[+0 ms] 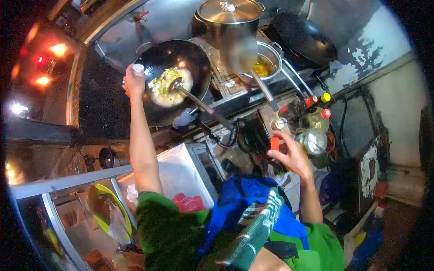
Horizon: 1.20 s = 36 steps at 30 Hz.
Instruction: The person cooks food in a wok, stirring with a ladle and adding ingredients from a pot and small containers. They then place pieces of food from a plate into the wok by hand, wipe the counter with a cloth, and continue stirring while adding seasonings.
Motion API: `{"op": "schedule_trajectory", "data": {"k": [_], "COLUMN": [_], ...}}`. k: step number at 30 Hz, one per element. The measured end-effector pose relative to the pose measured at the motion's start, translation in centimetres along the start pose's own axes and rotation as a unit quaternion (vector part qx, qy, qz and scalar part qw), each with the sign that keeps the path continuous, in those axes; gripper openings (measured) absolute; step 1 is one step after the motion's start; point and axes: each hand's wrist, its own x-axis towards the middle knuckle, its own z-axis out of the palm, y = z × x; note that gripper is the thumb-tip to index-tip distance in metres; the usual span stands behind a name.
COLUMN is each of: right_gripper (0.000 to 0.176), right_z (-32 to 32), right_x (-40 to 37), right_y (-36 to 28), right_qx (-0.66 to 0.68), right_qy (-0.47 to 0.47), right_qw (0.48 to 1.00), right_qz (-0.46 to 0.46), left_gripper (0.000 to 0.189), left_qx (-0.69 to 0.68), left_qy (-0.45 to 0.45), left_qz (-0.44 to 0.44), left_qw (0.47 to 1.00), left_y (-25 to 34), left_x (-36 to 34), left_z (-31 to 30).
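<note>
My left hand (134, 83) is closed round a small container with a white end (138, 67), over the left rim of a black wok (158, 58). Chopped pale green and white food (165, 83) lies in the wok in bubbling liquid. A ladle (199, 101) rests there with its bowl in the food and its dark handle over the near rim. On the right, my right hand (293, 156) has thumb and forefinger at either side of a red-orange cap (275, 143), just below a small glass jar (279, 123).
Right of the wok, a pot of yellow liquid (266, 65) stands near a large lidded pot (228, 18) and a second wok (307, 38). Capped bottles (312, 118) and a glass jar (314, 141) crowd beside my right hand. A white bin (181, 174) stands before me.
</note>
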Motion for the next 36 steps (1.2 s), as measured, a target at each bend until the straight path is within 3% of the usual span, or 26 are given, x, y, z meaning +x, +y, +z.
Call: {"op": "schedule_trajectory", "data": {"k": [2, 4, 5, 6, 7, 8, 9, 11, 13, 20, 23, 25, 26, 29, 30, 32, 33, 35, 36], "right_gripper": [0.058, 0.057, 0.056, 0.055, 0.054, 0.051, 0.048, 0.045, 0.046, 0.051, 0.071, 0.077, 0.075, 0.066, 0.065, 0.064, 0.063, 0.059, 0.058], "right_z": [0.6, 1.4, 1.9, 2.4, 2.9, 3.4, 3.6, 3.7, 2.7, -0.4, -1.9, -4.0, -5.0, -7.7, -8.6, -9.9, -10.0, -10.2, -10.0], "right_x": [0.3, 0.6, 1.0, 1.0, 1.2, 1.2, 1.1, 1.4, 1.0, -1.5, -2.5, -4.0, -4.9, -8.0, -9.3, -11.7, -12.6, -14.5, -15.3], "right_y": [0.2, 1.2, 1.7, 1.6, 1.4, 1.2, 1.1, 2.5, 3.0, 5.5, 7.1, 6.8, 6.8, 7.8, 8.4, 10.4, 12.3, 13.7, 14.1], "right_qx": [0.012, 0.009, -0.006, -0.033, -0.064, -0.041, -0.018, -0.035, -0.035, -0.133, -0.222, -0.241, -0.174, -0.017, -0.019, -0.024, -0.017, -0.003, 0.019], "right_qy": [0.019, 0.046, 0.055, 0.086, 0.113, 0.122, 0.128, 0.111, 0.043, 0.071, 0.115, 0.119, 0.155, 0.214, 0.216, 0.219, 0.224, 0.228, 0.228], "right_qw": [1.0, 0.997, 0.992, 0.981, 0.964, 0.964, 0.964, 0.96, 0.964, 0.953, 0.937, 0.936, 0.954, 0.973, 0.974, 0.975, 0.974, 0.973, 0.973], "right_qz": [-0.008, -0.066, -0.113, -0.171, -0.233, -0.231, -0.233, -0.257, -0.259, -0.261, -0.243, -0.227, -0.19, -0.086, -0.062, -0.045, -0.04, -0.025, -0.029], "left_gripper": [0.065, 0.073, 0.073, 0.07, 0.069, 0.069, 0.068, 0.069, 0.07, 0.067, 0.071, 0.071, 0.068, 0.066, 0.066, 0.067, 0.067, 0.065, 0.063], "left_qx": [-0.223, -0.333, -0.268, -0.334, -0.21, -0.234, -0.244, -0.263, -0.265, -0.317, -0.402, -0.393, -0.359, -0.319, -0.32, -0.165, -0.168, -0.221, -0.201], "left_qy": [-0.024, -0.1, -0.116, -0.218, -0.243, -0.256, -0.328, -0.379, -0.381, -0.391, -0.398, -0.315, -0.32, -0.324, -0.318, -0.262, -0.256, -0.343, -0.391], "left_qz": [0.093, 0.1, 0.157, 0.091, 0.174, 0.263, 0.217, 0.221, 0.194, 0.167, 0.115, 0.245, 0.187, 0.168, 0.17, 0.261, 0.261, 0.149, 0.136], "left_qw": [0.97, 0.932, 0.943, 0.912, 0.931, 0.9, 0.886, 0.859, 0.864, 0.848, 0.817, 0.828, 0.857, 0.875, 0.876, 0.914, 0.915, 0.901, 0.888], "left_y": [4.7, 11.1, 13.1, 16.4, 18.1, 17.5, 19.2, 19.9, 20.6, 22.8, 22.5, 24.7, 24.4, 25.3, 25.2, 24.7, 24.7, 25.2, 26.3], "left_x": [-5.0, -13.2, -17.6, -22.4, -25.9, -29.2, -32.0, -35.6, -38.2, -42.6, -45.9, -45.7, -46.9, -47.9, -48.3, -49.4, -49.8, -50.3, -49.8], "left_z": [-2.0, -4.1, -4.4, -5.3, -5.1, -3.4, -3.8, -2.7, -2.3, 1.0, 6.1, 7.6, 9.2, 11.9, 12.8, 15.2, 15.9, 16.7, 16.0]}}
